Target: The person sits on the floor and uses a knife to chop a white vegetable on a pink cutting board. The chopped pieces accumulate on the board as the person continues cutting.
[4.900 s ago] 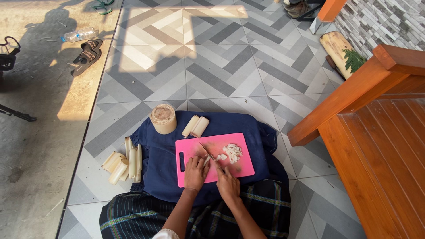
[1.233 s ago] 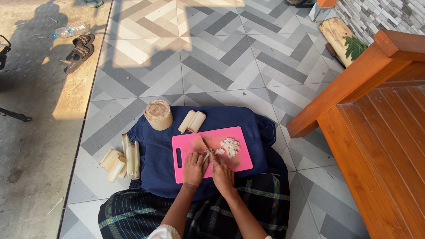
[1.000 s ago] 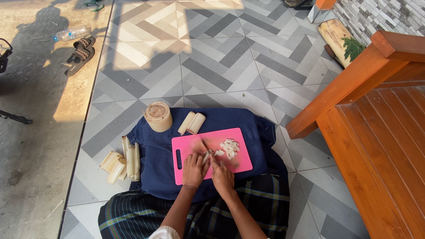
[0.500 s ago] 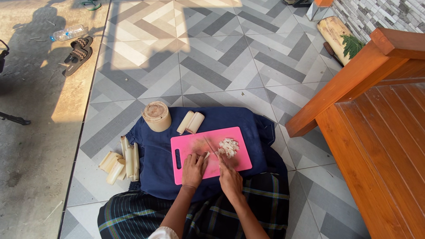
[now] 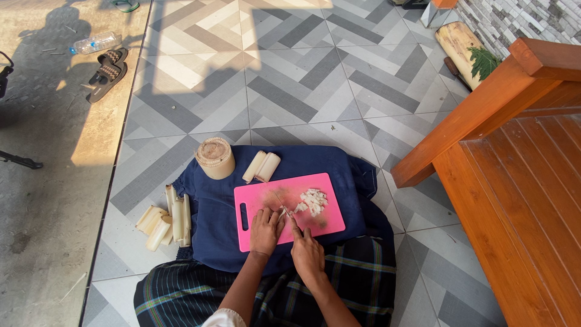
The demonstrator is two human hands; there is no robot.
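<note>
A pink cutting board [image 5: 330, 184] lies on a dark blue cloth [image 5: 218, 212] spread over the tiled floor. My left hand [image 5: 265, 230] presses a small pale piece [image 5: 282, 212] down on the board. My right hand [image 5: 307, 249] is closed on a knife [image 5: 283, 207] whose blade points away from me, right beside that piece. A heap of white chopped bits [image 5: 313, 200] sits on the board to the right of the blade.
A short round stem section [image 5: 215, 157] and two pale split lengths [image 5: 261, 166] lie on the cloth behind the board. Several peeled sheaths [image 5: 164, 221] lie on the tiles at the left. An orange wooden bench [image 5: 514, 175] stands at the right. Sandals [image 5: 108, 71] and a bottle [image 5: 95, 43] lie far left.
My right hand with the knife has swung from beside the chopped heap back left to the piece under my left hand. The heap has stayed on the board's right side.
</note>
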